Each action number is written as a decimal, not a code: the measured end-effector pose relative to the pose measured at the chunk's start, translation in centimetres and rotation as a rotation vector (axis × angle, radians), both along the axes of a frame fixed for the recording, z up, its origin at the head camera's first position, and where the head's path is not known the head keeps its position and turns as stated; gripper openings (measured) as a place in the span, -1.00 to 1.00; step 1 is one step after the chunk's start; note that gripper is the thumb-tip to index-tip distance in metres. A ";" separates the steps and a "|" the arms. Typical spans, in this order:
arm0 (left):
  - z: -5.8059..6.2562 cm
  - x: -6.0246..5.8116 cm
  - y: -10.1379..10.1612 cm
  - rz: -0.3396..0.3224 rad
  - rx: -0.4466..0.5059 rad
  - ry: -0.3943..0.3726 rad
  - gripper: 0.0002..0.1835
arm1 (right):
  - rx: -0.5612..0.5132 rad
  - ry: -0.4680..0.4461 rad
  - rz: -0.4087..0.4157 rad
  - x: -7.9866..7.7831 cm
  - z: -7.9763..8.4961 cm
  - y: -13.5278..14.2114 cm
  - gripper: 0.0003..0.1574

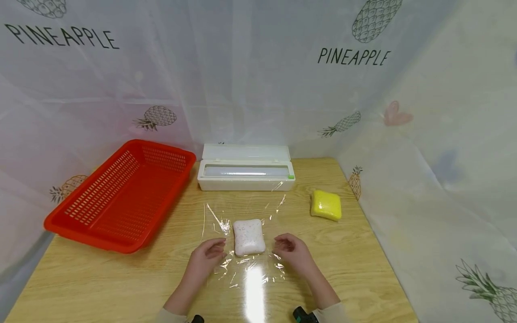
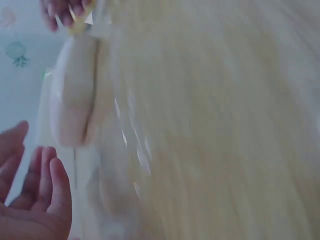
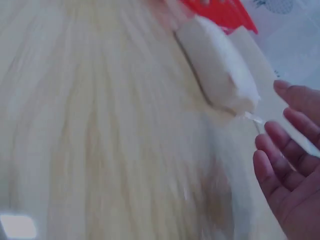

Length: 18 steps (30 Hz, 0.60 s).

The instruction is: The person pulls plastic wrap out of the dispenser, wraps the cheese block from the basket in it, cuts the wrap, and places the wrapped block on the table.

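Note:
On a sheet of clear cling film [image 1: 218, 264] lies a pillow-shaped white block [image 1: 248, 237] with pinkish specks; whether it is a sponge or a soap I cannot tell. My left hand [image 1: 205, 259] is just left of the block, fingers loosely bent, with nothing in them. On the other side my right hand [image 1: 295, 255] is poised likewise, apart from the block. The left wrist view has the blurred block [image 2: 75, 95] beyond the left fingers [image 2: 60, 185]. In the right wrist view the right fingers [image 3: 272, 145] are spread near the block's [image 3: 220, 67] end.
Behind the film stands a white cling film dispenser [image 1: 247, 184] with its lid up and a roll inside. A yellow pillow-shaped block [image 1: 326, 205], shiny as if wrapped, lies at right. A red plastic basket [image 1: 161, 220] occupies the left. Pineapple-print curtains [image 1: 258, 89] enclose the table.

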<state>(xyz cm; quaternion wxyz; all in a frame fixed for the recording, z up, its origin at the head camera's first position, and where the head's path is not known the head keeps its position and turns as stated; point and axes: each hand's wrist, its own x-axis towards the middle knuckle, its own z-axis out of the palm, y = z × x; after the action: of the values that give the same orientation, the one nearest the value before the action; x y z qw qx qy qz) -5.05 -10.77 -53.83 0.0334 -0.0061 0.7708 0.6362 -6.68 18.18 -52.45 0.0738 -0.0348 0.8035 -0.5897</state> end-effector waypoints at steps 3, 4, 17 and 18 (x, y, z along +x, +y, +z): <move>0.0 0.7 -1.5 -0.032 -0.115 0.057 -0.61 | 0.038 0.038 0.014 0.5 -0.9 2.0 -0.64; -0.1 1.0 -2.0 -0.046 -0.152 0.074 -0.63 | 0.042 0.047 0.029 0.8 -1.2 2.6 -0.65; -1.8 3.1 -7.0 -0.352 -0.567 0.397 -0.55 | 0.236 0.184 0.200 3.2 -3.2 8.2 -0.70; -1.8 3.2 -7.3 -0.375 -0.597 0.396 -0.52 | 0.258 0.224 0.215 3.2 -3.4 8.4 -0.69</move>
<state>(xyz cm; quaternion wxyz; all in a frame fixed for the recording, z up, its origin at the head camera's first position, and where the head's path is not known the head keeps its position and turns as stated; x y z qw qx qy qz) -1.87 -18.11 -55.66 -0.0035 0.2481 0.9010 0.3559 -3.51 26.57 -55.82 0.0501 -0.1762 0.8672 -0.4630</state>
